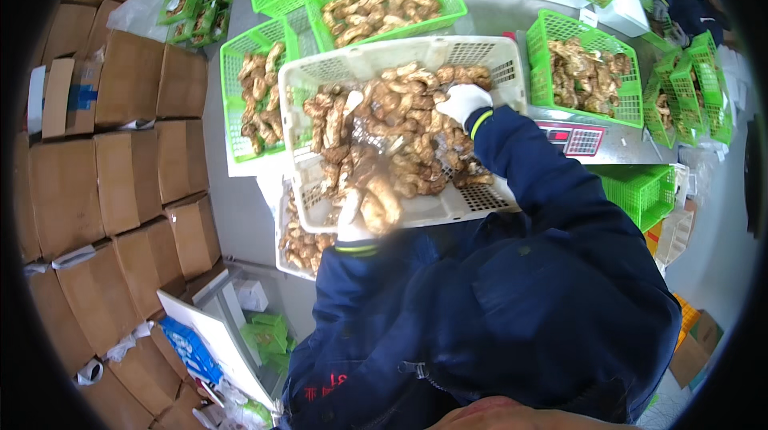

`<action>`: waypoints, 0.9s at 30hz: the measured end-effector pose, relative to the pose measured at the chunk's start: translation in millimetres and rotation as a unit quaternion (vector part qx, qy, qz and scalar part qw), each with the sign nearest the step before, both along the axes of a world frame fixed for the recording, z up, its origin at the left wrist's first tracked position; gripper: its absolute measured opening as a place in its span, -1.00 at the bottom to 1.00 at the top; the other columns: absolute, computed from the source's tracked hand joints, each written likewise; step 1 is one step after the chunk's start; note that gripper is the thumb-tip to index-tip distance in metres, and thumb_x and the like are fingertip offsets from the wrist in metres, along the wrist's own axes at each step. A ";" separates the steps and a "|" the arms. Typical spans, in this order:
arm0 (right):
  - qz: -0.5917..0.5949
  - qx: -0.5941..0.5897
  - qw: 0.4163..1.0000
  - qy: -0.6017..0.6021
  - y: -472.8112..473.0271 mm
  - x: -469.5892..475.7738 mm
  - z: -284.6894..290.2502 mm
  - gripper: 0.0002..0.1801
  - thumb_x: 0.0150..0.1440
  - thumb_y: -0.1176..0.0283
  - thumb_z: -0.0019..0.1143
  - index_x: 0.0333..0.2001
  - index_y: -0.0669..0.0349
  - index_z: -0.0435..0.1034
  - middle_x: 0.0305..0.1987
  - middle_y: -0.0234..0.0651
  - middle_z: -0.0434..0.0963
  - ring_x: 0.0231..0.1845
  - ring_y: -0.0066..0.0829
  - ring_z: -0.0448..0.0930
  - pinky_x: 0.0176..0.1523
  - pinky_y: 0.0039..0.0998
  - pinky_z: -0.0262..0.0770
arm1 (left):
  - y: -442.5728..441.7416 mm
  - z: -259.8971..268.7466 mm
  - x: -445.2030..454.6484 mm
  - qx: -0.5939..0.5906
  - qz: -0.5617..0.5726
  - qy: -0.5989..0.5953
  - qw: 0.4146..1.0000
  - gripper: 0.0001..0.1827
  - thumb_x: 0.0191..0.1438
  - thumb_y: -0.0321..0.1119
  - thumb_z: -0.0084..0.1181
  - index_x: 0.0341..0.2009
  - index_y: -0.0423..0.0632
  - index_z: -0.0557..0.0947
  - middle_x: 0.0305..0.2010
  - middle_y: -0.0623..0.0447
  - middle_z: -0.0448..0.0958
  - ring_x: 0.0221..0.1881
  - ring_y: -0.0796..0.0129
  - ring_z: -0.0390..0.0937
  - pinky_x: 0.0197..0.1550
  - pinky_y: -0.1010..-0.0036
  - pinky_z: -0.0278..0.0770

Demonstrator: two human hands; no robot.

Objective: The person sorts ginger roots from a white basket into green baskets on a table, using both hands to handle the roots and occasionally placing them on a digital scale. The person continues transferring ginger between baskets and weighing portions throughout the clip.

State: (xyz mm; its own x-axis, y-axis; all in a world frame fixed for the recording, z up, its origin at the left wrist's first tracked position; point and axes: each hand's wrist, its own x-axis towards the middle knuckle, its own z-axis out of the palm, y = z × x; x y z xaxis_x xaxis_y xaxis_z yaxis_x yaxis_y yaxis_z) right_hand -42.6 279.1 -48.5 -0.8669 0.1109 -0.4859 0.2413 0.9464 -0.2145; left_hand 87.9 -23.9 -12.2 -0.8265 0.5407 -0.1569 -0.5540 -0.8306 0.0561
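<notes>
A white plastic crate with perforated sides stands before me, holding many brown matsutake-like mushrooms. My left hand, in a white glove, is at the crate's near left corner. It holds a few long pale-stemmed mushrooms, slightly blurred. My right hand, also white-gloved, reaches into the far right part of the crate. Its fingertips touch mushrooms there; whether they grip one is hidden.
Green baskets of mushrooms stand left, behind and right of the crate. A scale keypad shows at right. Another mushroom crate is lower left. Cardboard boxes line the left. A co-worker's gloved hand shows upper right.
</notes>
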 end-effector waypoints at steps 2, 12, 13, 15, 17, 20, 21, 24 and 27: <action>-0.020 -0.081 0.995 0.062 7.0 13.4 22.8 -0.42 0.13 -0.14 0.17 -0.08 0.14 0.62 -0.17 -0.19 0.71 -0.09 -0.15 0.69 0.01 -0.21 0.60 | 2.2 -0.5 -0.3 -0.044 0.008 -0.037 0.998 -0.39 0.34 -0.05 0.08 0.38 -0.07 0.37 0.39 -0.07 0.42 0.30 0.11 0.43 0.31 0.15 0.45; -0.368 -0.586 0.701 0.172 127.0 91.6 131.8 -0.58 0.38 -0.01 0.04 -0.08 0.12 0.55 -0.48 -0.56 0.54 -0.56 -0.83 0.40 -0.50 -0.74 0.23 | 57.7 24.0 -37.8 -0.393 0.002 -0.019 0.919 -0.52 0.41 -0.16 -0.05 0.28 -0.22 0.46 0.03 -0.08 0.60 0.02 0.30 0.54 0.05 0.40 0.52; -0.411 -0.578 0.672 0.212 133.9 101.4 123.5 -0.60 0.39 0.00 0.05 -0.10 0.10 0.55 -0.48 -0.56 0.54 -0.56 -0.82 0.39 -0.50 -0.74 0.23 | 68.2 25.5 -46.6 -0.351 -0.023 -0.009 0.936 -0.51 0.41 -0.19 -0.06 0.31 -0.21 0.43 0.09 -0.10 0.58 0.11 0.26 0.52 0.11 0.34 0.53; -0.448 -0.636 0.608 0.160 156.0 117.6 114.6 -0.61 0.37 -0.03 0.06 -0.10 0.03 0.56 -0.44 -0.52 0.56 -0.52 -0.77 0.43 -0.49 -0.73 0.27 | 92.4 34.2 -53.6 -0.239 -0.059 -0.022 0.969 -0.52 0.39 -0.21 -0.03 0.29 -0.21 0.46 0.15 -0.13 0.57 0.16 0.21 0.52 0.19 0.29 0.52; -0.476 -0.688 0.521 0.167 168.3 135.9 108.4 -0.68 0.34 0.00 0.13 -0.15 0.01 0.53 -0.41 -0.45 0.60 -0.47 -0.73 0.51 -0.48 -0.73 0.34 | 121.0 46.7 -73.9 -0.250 -0.128 0.028 0.959 -0.49 0.34 -0.26 0.05 0.31 -0.22 0.44 0.26 -0.15 0.50 0.22 0.14 0.50 0.27 0.25 0.48; -0.470 -0.723 0.469 0.194 183.0 157.2 116.8 -0.69 0.37 0.08 0.12 -0.07 0.07 0.53 -0.25 -0.40 0.65 -0.31 -0.56 0.65 -0.36 -0.64 0.56 | 189.0 70.3 -97.8 -0.418 -0.099 0.435 0.791 -0.46 0.33 -0.23 0.10 0.33 -0.17 0.42 0.30 -0.10 0.47 0.28 0.13 0.46 0.36 0.23 0.42; -0.477 -0.706 0.481 0.206 184.6 161.9 120.8 -0.68 0.39 0.08 0.08 -0.07 0.08 0.52 -0.26 -0.38 0.64 -0.35 -0.59 0.61 -0.34 -0.66 0.55 | 218.5 75.5 -107.0 -0.250 -0.169 0.214 0.929 -0.45 0.31 -0.24 0.14 0.32 -0.17 0.43 0.28 -0.08 0.48 0.27 0.14 0.46 0.36 0.25 0.42; -0.478 -0.719 0.440 0.249 191.2 176.0 136.2 -0.64 0.42 0.04 0.00 -0.10 0.10 0.51 -0.31 -0.33 0.62 -0.46 -0.68 0.48 -0.42 -0.71 0.44 | 295.8 89.9 -127.2 -0.213 -0.152 0.159 0.952 -0.41 0.29 -0.25 0.18 0.34 -0.19 0.40 0.24 -0.03 0.49 0.25 0.18 0.45 0.38 0.27 0.36; -0.539 -0.642 0.485 0.250 197.5 183.6 148.5 -0.60 0.41 0.01 0.00 -0.09 0.13 0.51 -0.33 -0.34 0.60 -0.47 -0.72 0.47 -0.50 -0.74 0.36 | 320.5 102.5 -119.0 -0.416 -0.121 0.192 0.880 -0.25 0.25 -0.28 0.22 0.44 -0.22 0.23 0.42 -0.13 0.30 0.36 0.18 0.35 0.42 0.27 0.26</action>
